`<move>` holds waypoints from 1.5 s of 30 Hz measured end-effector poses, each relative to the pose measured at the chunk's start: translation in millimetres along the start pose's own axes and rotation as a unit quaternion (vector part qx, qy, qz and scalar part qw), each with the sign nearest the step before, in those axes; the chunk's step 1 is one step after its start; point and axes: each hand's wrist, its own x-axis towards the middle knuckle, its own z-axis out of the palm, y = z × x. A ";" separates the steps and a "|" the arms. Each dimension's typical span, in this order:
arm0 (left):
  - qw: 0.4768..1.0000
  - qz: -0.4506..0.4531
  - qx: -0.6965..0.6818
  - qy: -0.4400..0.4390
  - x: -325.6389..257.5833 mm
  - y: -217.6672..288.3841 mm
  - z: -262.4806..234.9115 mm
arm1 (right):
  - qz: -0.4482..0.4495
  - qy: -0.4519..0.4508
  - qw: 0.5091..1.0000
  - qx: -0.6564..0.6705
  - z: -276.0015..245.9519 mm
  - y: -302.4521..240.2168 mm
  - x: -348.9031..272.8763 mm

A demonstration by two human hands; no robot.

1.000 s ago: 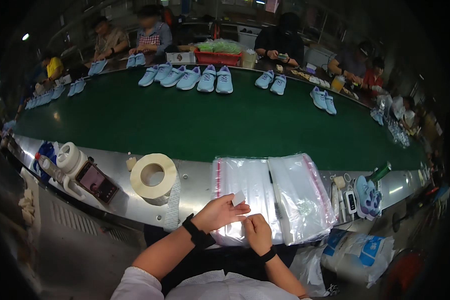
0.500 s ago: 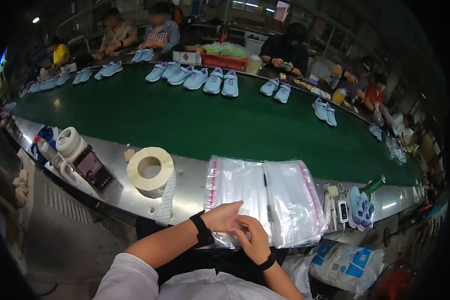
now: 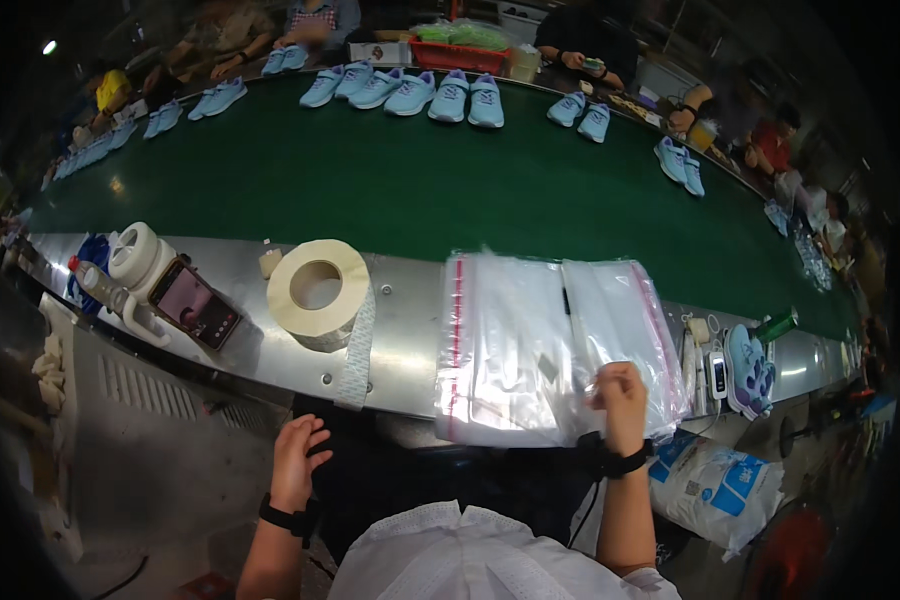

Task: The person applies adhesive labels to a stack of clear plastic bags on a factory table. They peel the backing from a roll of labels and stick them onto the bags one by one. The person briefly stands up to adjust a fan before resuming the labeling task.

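My left hand point(image 3: 296, 462) is held low in front of the metal ledge, its fingers apart and holding nothing. Just above it hangs the loose strip point(image 3: 358, 345) of a big roll of white labels point(image 3: 282, 290). Over the right-hand stack of clear plastic bags point(image 3: 620, 310), my right hand point(image 3: 622, 400) has its fingers curled together; whatever they may hold is hidden. Beside that stack lies another pile of clear bags point(image 3: 505, 330) with a red edge strip. A small grey patch shows on this pile near my right hand. Both my wrists wear black bands.
A green belt point(image 3: 390, 190) carries pairs of light blue shoes point(image 3: 450, 97). On the left ledge are a phone point(image 3: 195, 303) and a white jug point(image 3: 135, 255). Right stand a small device point(image 3: 717, 375), shoe pieces point(image 3: 748, 370) and a green can point(image 3: 778, 323). Co-workers sit opposite.
My hands were together over the bags; they have parted. The left one has gone left and down toward the label strip, while the right one moved right over the other stack. The view has tilted down.
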 end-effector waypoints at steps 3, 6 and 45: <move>0.976 0.137 0.165 -0.034 33.1 -31.8 0.5 | 0.032 0.101 0.994 -0.040 -72.8 17.2 12.4; 0.937 0.188 0.282 -0.080 42.4 -33.3 16.4 | 0.075 0.173 0.979 -0.071 -109.2 29.2 4.3; 0.871 0.419 0.255 0.004 -28.7 15.1 117.5 | 0.129 -0.367 0.921 -0.005 96.3 6.8 -69.5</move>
